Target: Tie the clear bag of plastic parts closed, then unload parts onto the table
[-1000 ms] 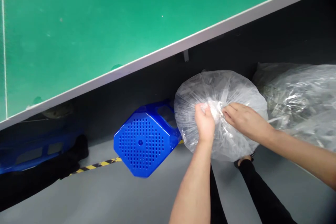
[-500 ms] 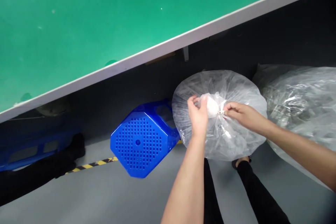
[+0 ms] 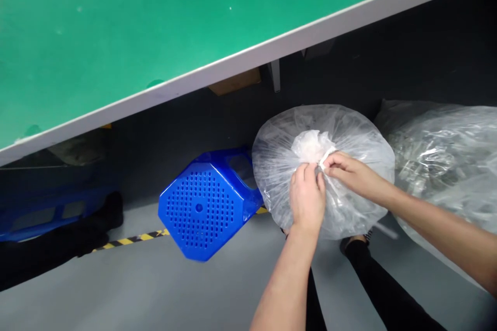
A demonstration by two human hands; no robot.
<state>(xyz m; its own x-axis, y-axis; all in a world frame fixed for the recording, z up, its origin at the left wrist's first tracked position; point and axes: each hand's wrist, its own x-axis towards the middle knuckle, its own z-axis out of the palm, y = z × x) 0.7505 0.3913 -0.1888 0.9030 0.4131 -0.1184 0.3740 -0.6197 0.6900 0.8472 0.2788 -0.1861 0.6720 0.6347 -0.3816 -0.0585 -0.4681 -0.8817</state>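
A full clear plastic bag [image 3: 272, 150] stands on the floor before me, its mouth gathered into a whitish bunch [image 3: 310, 145] on top. A narrow white strip [image 3: 325, 156] sits at the base of that bunch. My right hand [image 3: 355, 176] pinches the strip from the right, thumb and fingers pressed together. At the near left side of the neck, my left hand [image 3: 308, 199] has its fingers curled closed on the gathered plastic. Its fingertips almost meet those of my right hand. What lies under the left fingers is partly hidden.
Left of the bag stands a blue plastic stool [image 3: 202, 209]. Another large clear bag [image 3: 450, 155] lies on the right. A green-topped table [image 3: 155, 20] with a white edge runs across the back. Another person's dark-clothed leg [image 3: 58, 248] shows at far left, beside yellow-black floor tape [image 3: 135, 239].
My left hand has moved from the far-left side of the bunch down to its base, closing near the strip. My right hand stays at the strip. The view has shifted slightly.
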